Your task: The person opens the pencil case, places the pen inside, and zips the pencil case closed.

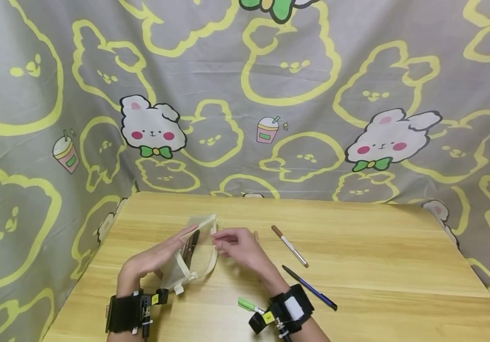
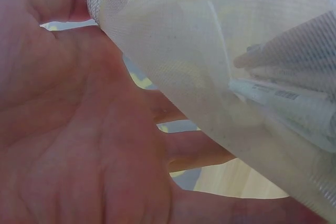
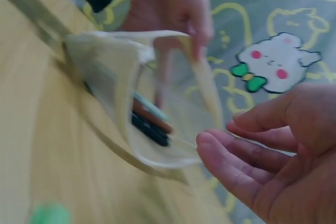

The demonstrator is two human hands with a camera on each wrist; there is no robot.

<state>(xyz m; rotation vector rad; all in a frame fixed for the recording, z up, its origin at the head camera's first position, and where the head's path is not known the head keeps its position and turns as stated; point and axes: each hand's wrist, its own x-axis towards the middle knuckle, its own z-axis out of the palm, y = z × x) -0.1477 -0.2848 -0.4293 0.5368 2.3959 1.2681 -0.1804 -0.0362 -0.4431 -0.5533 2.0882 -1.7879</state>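
Note:
My left hand (image 1: pixel 159 254) grips a pale see-through mesh pencil pouch (image 2: pixel 173 56) by the rim of its opening, fingers spread along its side. Through the mouth of the pouch, in the right wrist view, show a black pen (image 3: pixel 149 128), a brown pen (image 3: pixel 151 115) and a pale teal pen (image 3: pixel 151 105). Close to the opposite rim is my right hand (image 3: pixel 278 150), its fingers loosely bent with nothing between them. Whether its fingertips touch the rim I cannot tell.
On the wooden table (image 1: pixel 377 256), right of the pouch, lie a brown-and-silver pen (image 1: pixel 289 245) and a blue-and-black pen (image 1: pixel 310 288). A green pen (image 1: pixel 249 304) is partly hidden by the right wrist camera. A patterned grey curtain (image 1: pixel 227 85) hangs behind the table.

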